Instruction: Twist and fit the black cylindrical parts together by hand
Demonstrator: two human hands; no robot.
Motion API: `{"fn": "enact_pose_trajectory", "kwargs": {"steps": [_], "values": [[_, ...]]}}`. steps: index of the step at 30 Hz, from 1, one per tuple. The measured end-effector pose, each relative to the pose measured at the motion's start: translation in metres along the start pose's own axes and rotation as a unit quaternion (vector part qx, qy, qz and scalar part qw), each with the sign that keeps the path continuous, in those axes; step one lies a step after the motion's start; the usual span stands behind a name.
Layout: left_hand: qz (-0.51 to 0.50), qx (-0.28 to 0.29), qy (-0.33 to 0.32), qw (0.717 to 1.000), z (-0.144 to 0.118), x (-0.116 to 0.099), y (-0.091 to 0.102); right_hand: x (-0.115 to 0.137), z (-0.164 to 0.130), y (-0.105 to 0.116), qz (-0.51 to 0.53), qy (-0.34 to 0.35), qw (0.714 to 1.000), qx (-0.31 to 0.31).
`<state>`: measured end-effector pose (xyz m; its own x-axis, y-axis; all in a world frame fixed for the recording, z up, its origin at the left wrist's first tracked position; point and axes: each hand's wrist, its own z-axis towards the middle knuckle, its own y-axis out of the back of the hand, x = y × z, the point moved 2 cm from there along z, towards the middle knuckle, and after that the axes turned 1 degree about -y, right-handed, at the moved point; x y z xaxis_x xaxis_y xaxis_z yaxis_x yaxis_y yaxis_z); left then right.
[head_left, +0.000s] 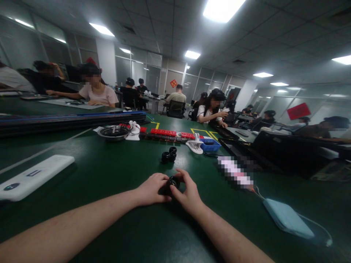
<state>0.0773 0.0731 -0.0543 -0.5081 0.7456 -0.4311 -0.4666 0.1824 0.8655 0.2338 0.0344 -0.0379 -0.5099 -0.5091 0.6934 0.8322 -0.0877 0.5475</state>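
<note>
My left hand (153,187) is closed round the left side of a black, shiny, wheel-like piece (173,181) low over the green table. From the other side, my right hand (189,193) grips the same piece between thumb and fingers. My fingers hide part of it, so its exact kind is hard to make out. Just beyond my hands, several similar black wheel-like pieces (169,155) sit bunched together, touching, with one on top.
Behind them runs a row of red pieces (163,132), with a metal bowl (113,137), a white clip stand (195,145) and a blue basket (210,146). A white power bank (38,177) lies left; a light-blue one (287,218) lies right. Other people sit at tables beyond.
</note>
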Motion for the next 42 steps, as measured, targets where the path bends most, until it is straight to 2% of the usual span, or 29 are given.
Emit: {"fn": "enact_pose_trajectory", "kwargs": {"steps": [6, 11, 16, 22, 30, 33, 38, 42], "values": [[0.002, 0.009, -0.004, 1.0, 0.0001, 0.0046, -0.0017, -0.0024, -0.0008, -0.0031, -0.016, 0.007, 0.998, 0.056], [-0.002, 0.005, -0.004, 1.0, 0.0, 0.0028, -0.001, -0.0054, 0.0003, -0.0061, -0.016, -0.015, 0.999, 0.039], [-0.005, 0.002, -0.005, 1.0, 0.0, 0.0009, -0.0005, -0.0007, 0.0009, 0.0003, 0.016, 0.01, 1.0, 0.01], [0.0, 0.003, -0.001, 1.0, -0.0001, 0.0049, -0.0026, 0.0001, -0.0013, -0.0042, 0.025, 0.021, 0.993, 0.11], [-0.004, 0.002, -0.004, 1.0, -0.0003, 0.0026, -0.0005, -0.0066, -0.0003, -0.0047, -0.027, -0.017, 0.999, 0.027], [-0.006, -0.001, 0.0, 1.0, -0.0005, 0.0015, -0.0002, -0.0043, 0.0001, -0.0045, -0.01, -0.014, 1.0, 0.026], [-0.004, -0.001, 0.002, 1.0, -0.0008, 0.0005, 0.0004, 0.0025, -0.0017, 0.0, 0.032, 0.046, 0.998, 0.042], [0.001, 0.003, 0.003, 1.0, -0.0005, 0.0016, -0.0001, -0.0008, -0.0012, -0.0009, -0.005, 0.024, 0.999, 0.033]]}}
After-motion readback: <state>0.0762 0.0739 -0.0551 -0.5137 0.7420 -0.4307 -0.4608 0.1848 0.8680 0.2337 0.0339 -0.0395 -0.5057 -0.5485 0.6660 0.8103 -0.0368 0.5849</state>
